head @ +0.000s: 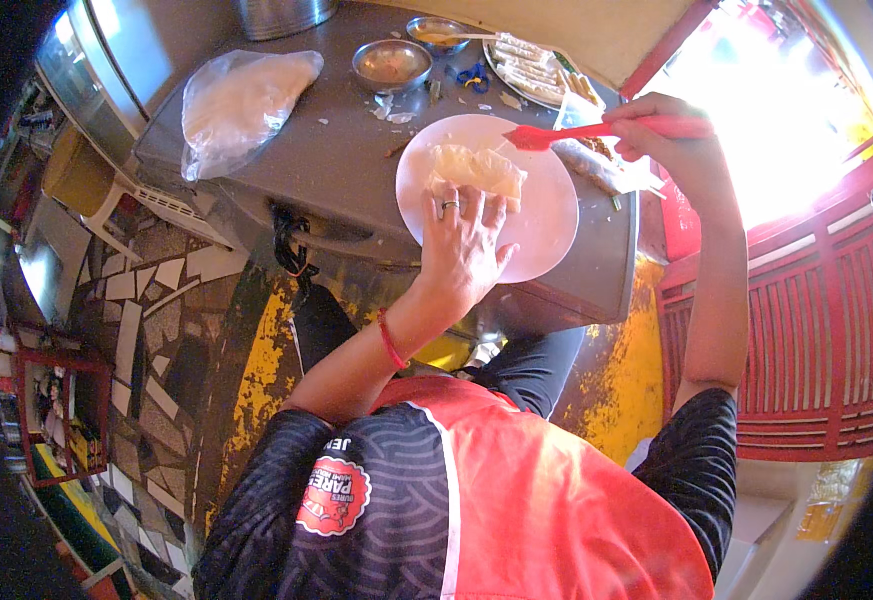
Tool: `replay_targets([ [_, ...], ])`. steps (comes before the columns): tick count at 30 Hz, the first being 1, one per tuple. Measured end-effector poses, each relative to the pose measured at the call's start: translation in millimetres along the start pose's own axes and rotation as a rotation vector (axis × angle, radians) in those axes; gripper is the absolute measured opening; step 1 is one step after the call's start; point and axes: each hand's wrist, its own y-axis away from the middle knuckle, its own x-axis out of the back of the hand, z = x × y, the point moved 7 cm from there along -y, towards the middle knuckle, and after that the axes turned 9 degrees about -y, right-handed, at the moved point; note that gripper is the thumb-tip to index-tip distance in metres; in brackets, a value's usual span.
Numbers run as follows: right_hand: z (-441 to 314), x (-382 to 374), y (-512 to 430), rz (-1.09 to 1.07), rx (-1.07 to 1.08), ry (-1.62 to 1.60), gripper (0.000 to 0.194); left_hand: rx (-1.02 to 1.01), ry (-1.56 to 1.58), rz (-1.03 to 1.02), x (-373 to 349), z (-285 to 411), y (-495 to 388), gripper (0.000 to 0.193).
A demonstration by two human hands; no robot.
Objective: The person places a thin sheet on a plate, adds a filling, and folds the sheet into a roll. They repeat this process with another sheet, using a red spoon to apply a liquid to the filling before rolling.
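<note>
A pale, thin wrapper (481, 169), folded into a bundle, lies on a white oval plate (545, 247) before me. My left hand (466, 232) rests on its near edge, palm down with fingers apart. Whatever is inside the wrapper is hidden. Above the plate's right side, my right hand (650, 131) grips a red brush (579, 133) by its handle. The brush head points left, over the plate's far part and apart from the wrapper. Just right of the plate lies a clear plastic bag (590, 165) with brown contents.
Two metal bowls (391, 66) stand at the back of the dark table (316, 180); the farther holds a white-handled utensil. Blue scissors (474, 77) lie near a platter of white rolls (530, 71). A plastic bag of pale sheets (245, 109) sits left. Wrapper scraps are scattered between.
</note>
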Motion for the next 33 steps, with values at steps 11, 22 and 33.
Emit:
replay_targets([
  [11,4,-31,7,-0.054,0.116,-0.215,0.016,-0.006,0.007,-0.026,1,0,-1,0.062],
  [22,10,-25,10,-0.027,0.087,-0.199,0.021,-0.008,0.001,-0.028,-1,0,-1,0.066],
  [33,3,-36,0,-0.088,0.177,0.028,0.017,-0.011,0.018,-0.053,-2,0,-1,0.067],
])
